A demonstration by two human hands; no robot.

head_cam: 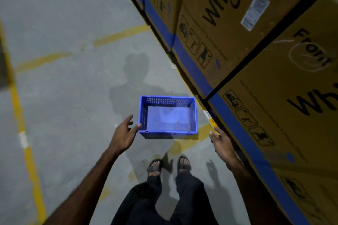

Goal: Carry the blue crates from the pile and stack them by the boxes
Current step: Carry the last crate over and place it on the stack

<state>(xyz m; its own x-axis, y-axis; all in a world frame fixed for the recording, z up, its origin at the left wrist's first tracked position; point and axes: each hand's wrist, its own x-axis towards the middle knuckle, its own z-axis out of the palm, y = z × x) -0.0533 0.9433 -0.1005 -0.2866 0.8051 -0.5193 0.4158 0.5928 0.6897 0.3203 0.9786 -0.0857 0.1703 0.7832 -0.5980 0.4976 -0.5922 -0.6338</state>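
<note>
One blue crate [168, 117] sat upright on the concrete floor [73, 82], just beside the large cardboard boxes [256, 45], of which three faces showed. The left hand [124, 133] had relaxed fingers, its fingertips at the crate's near-left corner; the right hand [220, 139] hung empty, fingers loose, apart from it.

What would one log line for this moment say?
blue perforated plastic crate: on floor beside cardboard boxes | left hand: open, beside crate | right hand: open, off crate
</note>
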